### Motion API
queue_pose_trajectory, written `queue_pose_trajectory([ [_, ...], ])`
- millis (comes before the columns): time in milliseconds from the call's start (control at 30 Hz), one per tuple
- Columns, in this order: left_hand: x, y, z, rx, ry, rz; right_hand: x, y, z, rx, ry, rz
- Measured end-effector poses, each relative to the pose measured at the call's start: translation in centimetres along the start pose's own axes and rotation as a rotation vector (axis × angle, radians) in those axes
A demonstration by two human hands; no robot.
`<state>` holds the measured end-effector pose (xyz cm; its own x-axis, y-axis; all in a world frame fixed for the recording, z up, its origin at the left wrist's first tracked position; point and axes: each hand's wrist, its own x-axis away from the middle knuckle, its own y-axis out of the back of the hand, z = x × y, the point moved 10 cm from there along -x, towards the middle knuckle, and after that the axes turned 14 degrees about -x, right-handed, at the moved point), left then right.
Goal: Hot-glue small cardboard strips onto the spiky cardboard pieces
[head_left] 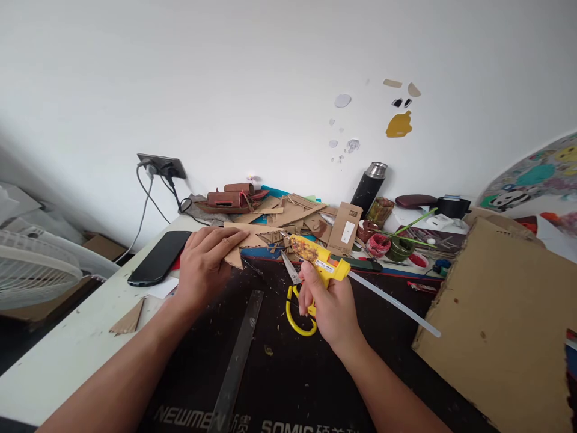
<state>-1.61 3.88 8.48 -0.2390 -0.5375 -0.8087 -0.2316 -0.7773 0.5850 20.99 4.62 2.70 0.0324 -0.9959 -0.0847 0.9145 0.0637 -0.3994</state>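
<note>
Dark mat [327, 379], white wall [252, 90] beyond

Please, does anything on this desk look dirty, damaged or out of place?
Yes. The glue gun in the right hand has brown stains over its front, unlike its cleaner yellow rear. Cardboard scraps lie in a disordered heap near the wall.

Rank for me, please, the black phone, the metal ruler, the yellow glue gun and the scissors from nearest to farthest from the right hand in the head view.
Right hand, head view:
1. Yellow glue gun: gripped in it.
2. Scissors: just left of the hand.
3. Metal ruler: farther left, on the dark mat.
4. Black phone: farthest left, beyond the left hand.
</note>
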Motion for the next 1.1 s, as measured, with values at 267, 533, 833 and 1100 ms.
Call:
queue_pose_trajectory([
  [267,0.02,-0.13,0.2,-0.006,0.011,0.009,0.0,0.02,-0.02,-0.011,-0.02,-0.013],
  [533,0.03,-0.07,0.04,-0.008,-0.001,0.012,-0.1,0.16,-0.03,0.007,-0.022,-0.015],
  [833,0.06,-0.19,0.37,0.012,0.029,0.015,-0.12,0.19,-0.07,-0.02,-0.033,-0.025],
  [1100,-0.05,0.06,-0.09,-0.006,-0.007,0.002,-0.03,0.02,-0.07,-0.028,-0.038,-0.01],
])
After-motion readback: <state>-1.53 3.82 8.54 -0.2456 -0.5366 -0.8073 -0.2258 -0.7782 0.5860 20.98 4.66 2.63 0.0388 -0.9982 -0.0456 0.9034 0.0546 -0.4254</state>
